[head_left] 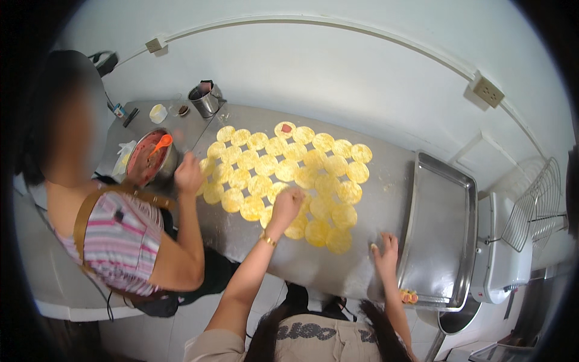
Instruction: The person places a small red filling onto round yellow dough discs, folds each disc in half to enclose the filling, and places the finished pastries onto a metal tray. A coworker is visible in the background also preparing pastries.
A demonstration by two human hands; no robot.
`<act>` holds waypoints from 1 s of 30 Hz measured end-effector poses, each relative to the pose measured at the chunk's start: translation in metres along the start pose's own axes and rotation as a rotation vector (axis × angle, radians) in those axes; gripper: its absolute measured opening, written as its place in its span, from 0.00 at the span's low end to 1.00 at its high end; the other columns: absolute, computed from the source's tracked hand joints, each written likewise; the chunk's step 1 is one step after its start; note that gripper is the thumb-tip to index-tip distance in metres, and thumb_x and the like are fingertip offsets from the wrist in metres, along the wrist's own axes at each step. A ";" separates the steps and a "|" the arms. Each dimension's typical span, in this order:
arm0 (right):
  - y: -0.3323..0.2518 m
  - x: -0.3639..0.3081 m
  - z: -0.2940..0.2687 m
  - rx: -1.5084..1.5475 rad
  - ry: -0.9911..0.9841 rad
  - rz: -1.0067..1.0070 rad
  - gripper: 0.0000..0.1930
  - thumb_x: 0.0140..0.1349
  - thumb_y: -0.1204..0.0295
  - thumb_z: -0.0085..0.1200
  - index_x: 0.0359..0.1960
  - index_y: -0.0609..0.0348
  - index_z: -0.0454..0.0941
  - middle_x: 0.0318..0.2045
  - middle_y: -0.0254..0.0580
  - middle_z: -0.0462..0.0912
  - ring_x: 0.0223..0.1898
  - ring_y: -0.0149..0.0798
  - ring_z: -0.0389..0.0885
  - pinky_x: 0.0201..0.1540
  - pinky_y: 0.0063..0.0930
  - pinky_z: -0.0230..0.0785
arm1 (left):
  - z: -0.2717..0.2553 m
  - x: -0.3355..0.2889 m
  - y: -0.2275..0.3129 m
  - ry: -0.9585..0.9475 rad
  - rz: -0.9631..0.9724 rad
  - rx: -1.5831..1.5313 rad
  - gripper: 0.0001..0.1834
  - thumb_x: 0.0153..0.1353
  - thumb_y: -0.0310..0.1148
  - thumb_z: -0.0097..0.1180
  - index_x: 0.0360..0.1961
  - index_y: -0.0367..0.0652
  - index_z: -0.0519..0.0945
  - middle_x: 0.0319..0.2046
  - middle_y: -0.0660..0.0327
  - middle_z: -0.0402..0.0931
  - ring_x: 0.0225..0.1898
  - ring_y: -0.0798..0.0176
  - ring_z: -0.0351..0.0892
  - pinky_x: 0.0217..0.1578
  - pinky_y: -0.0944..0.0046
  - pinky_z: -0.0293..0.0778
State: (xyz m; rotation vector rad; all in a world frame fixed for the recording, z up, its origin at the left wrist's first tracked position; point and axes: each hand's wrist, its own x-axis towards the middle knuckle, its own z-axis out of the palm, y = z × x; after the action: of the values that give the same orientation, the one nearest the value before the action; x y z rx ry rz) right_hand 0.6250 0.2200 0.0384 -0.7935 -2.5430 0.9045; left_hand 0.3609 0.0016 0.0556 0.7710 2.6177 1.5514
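Observation:
Many thin yellow round wrappers lie in close rows on the steel table. One wrapper at the far edge carries a small reddish lump of filling. My left hand is over the near middle of the rows, its fingers curled together; what they hold, if anything, is hidden. To the right of the wrappers, my right hand hovers at or rests on the table near the front edge. Its thumb and fingers are apart, and I see nothing held in it.
At left a co-worker's hand is beside a steel bowl of reddish mixture with an orange spoon. A steel pitcher stands behind. On the right lies a large metal tray, with a wire rack beyond it.

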 end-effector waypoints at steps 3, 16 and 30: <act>0.002 -0.011 0.046 -0.121 0.132 0.058 0.23 0.57 0.75 0.54 0.56 0.63 0.69 0.57 0.62 0.66 0.59 0.61 0.64 0.62 0.45 0.57 | -0.012 0.108 -0.048 0.155 -0.061 0.182 0.06 0.56 0.28 0.54 0.27 0.35 0.79 0.35 0.42 0.76 0.38 0.42 0.76 0.40 0.52 0.73; 0.003 -0.018 0.059 -0.206 0.152 0.052 0.22 0.58 0.79 0.47 0.56 0.64 0.67 0.57 0.58 0.67 0.58 0.58 0.64 0.62 0.45 0.58 | 0.004 0.287 -0.175 -0.054 -0.201 0.513 0.11 0.52 0.32 0.60 0.32 0.34 0.82 0.36 0.46 0.78 0.43 0.45 0.77 0.45 0.53 0.74; 0.006 -0.016 0.063 -0.184 0.219 0.038 0.19 0.58 0.76 0.49 0.53 0.64 0.70 0.54 0.58 0.69 0.56 0.59 0.66 0.61 0.45 0.58 | -0.008 0.248 -0.123 -0.341 -0.565 -1.235 0.14 0.67 0.30 0.39 0.46 0.32 0.73 0.43 0.57 0.77 0.43 0.62 0.79 0.44 0.64 0.77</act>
State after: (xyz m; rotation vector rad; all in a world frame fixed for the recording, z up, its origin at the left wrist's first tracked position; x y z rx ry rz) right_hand 0.6105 0.1847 -0.0147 -0.9415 -2.4476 0.5642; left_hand 0.0910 0.0486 0.0180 0.1207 1.0635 2.0566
